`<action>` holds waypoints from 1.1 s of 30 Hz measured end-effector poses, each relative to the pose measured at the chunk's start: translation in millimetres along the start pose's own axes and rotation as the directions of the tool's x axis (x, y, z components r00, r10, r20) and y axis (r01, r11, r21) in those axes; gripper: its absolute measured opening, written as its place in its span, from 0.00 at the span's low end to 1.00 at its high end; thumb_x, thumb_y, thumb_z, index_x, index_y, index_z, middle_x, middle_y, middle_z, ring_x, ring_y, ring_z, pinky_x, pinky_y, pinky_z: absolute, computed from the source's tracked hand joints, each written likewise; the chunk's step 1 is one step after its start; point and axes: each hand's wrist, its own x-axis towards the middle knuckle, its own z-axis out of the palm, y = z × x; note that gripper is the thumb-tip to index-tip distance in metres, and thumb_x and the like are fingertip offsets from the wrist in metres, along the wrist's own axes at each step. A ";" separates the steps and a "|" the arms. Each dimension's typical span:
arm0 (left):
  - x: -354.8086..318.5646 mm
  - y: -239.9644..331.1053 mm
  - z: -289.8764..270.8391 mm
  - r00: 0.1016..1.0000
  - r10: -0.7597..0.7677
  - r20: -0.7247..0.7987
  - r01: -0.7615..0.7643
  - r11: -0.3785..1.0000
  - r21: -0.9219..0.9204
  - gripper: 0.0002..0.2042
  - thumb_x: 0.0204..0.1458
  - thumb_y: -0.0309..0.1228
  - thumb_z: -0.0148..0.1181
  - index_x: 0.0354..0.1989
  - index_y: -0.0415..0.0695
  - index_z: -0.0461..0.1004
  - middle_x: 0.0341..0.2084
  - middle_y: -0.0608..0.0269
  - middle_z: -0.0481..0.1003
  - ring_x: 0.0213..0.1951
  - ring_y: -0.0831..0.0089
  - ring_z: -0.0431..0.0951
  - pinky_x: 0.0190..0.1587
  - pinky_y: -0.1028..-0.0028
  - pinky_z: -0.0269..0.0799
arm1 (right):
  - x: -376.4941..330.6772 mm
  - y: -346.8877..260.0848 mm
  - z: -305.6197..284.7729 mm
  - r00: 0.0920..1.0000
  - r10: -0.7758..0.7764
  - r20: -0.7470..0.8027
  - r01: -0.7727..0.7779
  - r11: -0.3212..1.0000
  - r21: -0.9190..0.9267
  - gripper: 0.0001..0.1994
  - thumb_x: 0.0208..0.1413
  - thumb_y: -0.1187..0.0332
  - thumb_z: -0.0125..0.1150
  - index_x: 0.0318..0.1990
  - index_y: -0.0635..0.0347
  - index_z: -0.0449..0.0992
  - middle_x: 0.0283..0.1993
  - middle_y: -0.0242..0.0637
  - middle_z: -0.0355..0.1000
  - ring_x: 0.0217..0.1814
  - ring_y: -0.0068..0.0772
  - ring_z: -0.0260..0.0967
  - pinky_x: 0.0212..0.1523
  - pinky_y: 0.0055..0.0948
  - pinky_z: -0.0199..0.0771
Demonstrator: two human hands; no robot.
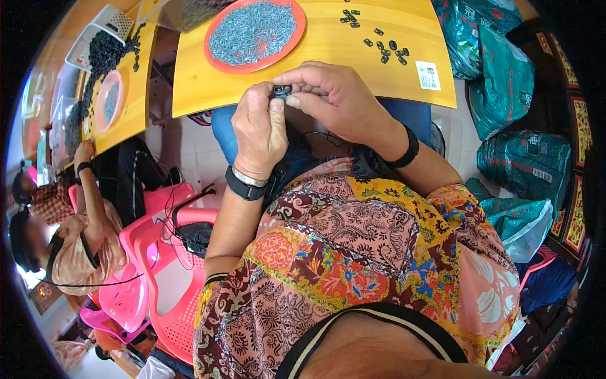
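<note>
Both my hands meet just off the near edge of the yellow table (328,69). Between their fingertips is a small black plastic part (282,91) with openings in it; its exact kind is too small to tell. My left hand (260,123) pinches it from the left, thumb on its near side. My right hand (338,98) grips it from the right with thumb and forefinger. Beyond them sits a red plate (302,31) heaped with small silvery metal pieces (252,31), perhaps screws. Several similar black parts (386,50) lie loose at the table's far right.
A white label sheet (427,76) lies near the table's right corner. Green woven sacks (505,82) stand along the right. Pink plastic chairs (180,303) are at the left, where another person (88,240) sits at a second table with a white basket (79,47) spilling black parts.
</note>
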 end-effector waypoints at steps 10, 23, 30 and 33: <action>-2.4 3.3 3.5 0.999 -0.035 -0.005 0.035 0.999 0.021 0.08 0.50 0.22 0.50 0.38 0.35 0.67 0.25 0.48 0.70 0.28 0.52 0.72 0.32 0.63 0.68 | -1.7 -1.0 0.8 1.000 0.015 -0.008 -0.016 1.000 -0.026 0.13 0.49 0.77 0.56 0.43 0.62 0.74 0.26 0.30 0.68 0.27 0.17 0.64 0.30 0.18 0.65; -3.8 1.2 10.8 0.995 -0.095 -0.005 0.095 0.995 -0.032 0.07 0.52 0.23 0.49 0.39 0.35 0.66 0.25 0.49 0.69 0.27 0.54 0.72 0.31 0.65 0.68 | -1.2 -0.3 -2.7 0.994 0.107 0.021 -0.108 0.990 0.087 0.12 0.51 0.77 0.54 0.45 0.62 0.73 0.27 0.26 0.70 0.29 0.11 0.64 0.31 0.15 0.65; -6.7 -1.1 12.4 0.996 -0.091 -0.023 0.087 0.988 -0.130 0.08 0.53 0.22 0.48 0.41 0.35 0.65 0.26 0.51 0.71 0.27 0.59 0.72 0.31 0.68 0.68 | -1.0 -2.3 -5.9 0.967 0.211 0.142 -0.246 0.916 0.316 0.15 0.52 0.79 0.53 0.49 0.63 0.71 0.31 0.21 0.67 0.31 0.08 0.61 0.34 0.11 0.63; -7.7 -2.7 12.6 0.996 -0.093 -0.012 0.091 0.986 -0.141 0.08 0.53 0.22 0.48 0.41 0.35 0.65 0.27 0.51 0.71 0.27 0.58 0.72 0.31 0.68 0.68 | -1.4 1.7 -4.3 0.976 0.175 0.133 -0.213 0.902 0.376 0.15 0.52 0.80 0.53 0.48 0.63 0.72 0.31 0.21 0.66 0.31 0.08 0.61 0.34 0.11 0.63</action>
